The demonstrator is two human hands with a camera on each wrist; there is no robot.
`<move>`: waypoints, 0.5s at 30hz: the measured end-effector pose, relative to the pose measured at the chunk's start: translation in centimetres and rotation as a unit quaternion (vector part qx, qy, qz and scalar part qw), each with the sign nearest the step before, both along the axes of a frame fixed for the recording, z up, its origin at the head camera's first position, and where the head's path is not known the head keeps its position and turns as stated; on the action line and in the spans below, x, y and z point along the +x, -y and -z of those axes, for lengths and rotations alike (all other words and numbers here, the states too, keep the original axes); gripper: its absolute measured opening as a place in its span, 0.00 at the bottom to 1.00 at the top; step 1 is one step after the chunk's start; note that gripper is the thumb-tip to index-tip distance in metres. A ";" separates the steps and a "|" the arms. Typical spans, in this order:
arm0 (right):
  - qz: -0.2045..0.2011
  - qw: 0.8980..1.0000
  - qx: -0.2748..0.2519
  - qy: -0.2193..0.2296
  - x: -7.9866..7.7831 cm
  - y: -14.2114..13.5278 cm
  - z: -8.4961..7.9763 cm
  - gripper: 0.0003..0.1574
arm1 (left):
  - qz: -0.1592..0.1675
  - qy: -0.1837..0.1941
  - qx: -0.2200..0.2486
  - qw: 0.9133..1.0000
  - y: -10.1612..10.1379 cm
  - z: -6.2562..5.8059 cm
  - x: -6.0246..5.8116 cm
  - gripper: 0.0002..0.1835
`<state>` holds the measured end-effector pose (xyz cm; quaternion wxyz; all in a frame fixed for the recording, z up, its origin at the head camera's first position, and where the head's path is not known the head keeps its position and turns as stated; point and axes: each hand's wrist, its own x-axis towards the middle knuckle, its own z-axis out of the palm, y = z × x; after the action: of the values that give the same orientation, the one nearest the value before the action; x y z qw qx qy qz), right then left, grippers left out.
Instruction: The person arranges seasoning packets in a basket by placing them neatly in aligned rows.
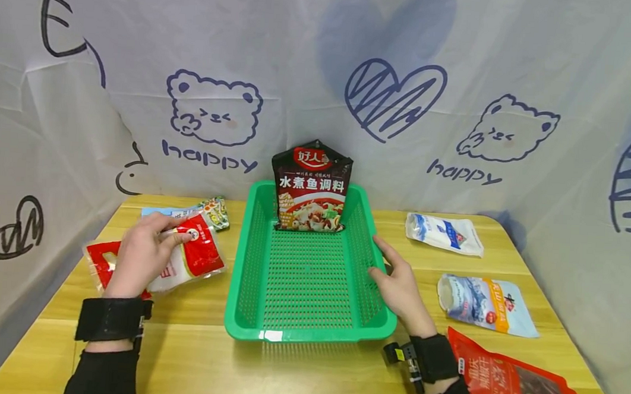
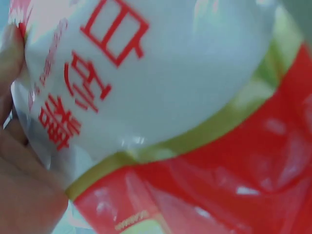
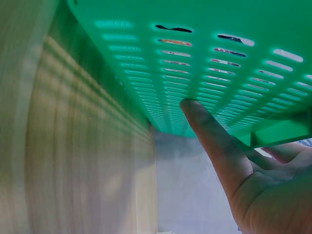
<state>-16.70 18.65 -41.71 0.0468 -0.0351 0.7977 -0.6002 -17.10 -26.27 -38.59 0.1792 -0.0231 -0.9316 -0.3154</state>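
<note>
My left hand pinches a red-and-white bag of white sugar by its upper edge, at the table's left. The bag fills most of the left wrist view. Beside and partly under it lie a red packet and a light-blue packet with a patterned end. My right hand holds the right rim of a green plastic basket, thumb over the rim and a finger against the slotted outer wall. A dark packet of boiled fish seasoning stands upright at the basket's back.
On the right of the wooden table lie a white-and-blue packet, a blue-and-orange pouch and a red pouch of dried chilies. A white cloth with drawings hangs behind and at the sides.
</note>
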 end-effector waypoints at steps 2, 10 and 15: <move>0.000 1.000 0.002 0.000 0.0 0.0 0.0 0.44 | -0.024 -0.058 0.009 0.998 -0.3 -0.2 0.1 0.20; 0.003 1.000 0.008 -0.008 0.0 0.1 0.2 0.44 | -0.067 -0.206 0.069 0.974 -1.6 -2.2 0.5 0.18; 0.005 1.000 0.011 -0.012 -0.1 0.1 0.2 0.44 | -0.073 -0.238 0.104 0.963 -2.7 -3.3 0.8 0.19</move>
<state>-16.77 18.60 -41.93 0.0350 -0.0381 0.8047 -0.5914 -16.26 -23.53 -35.28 0.4197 -0.0107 -0.8234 -0.3818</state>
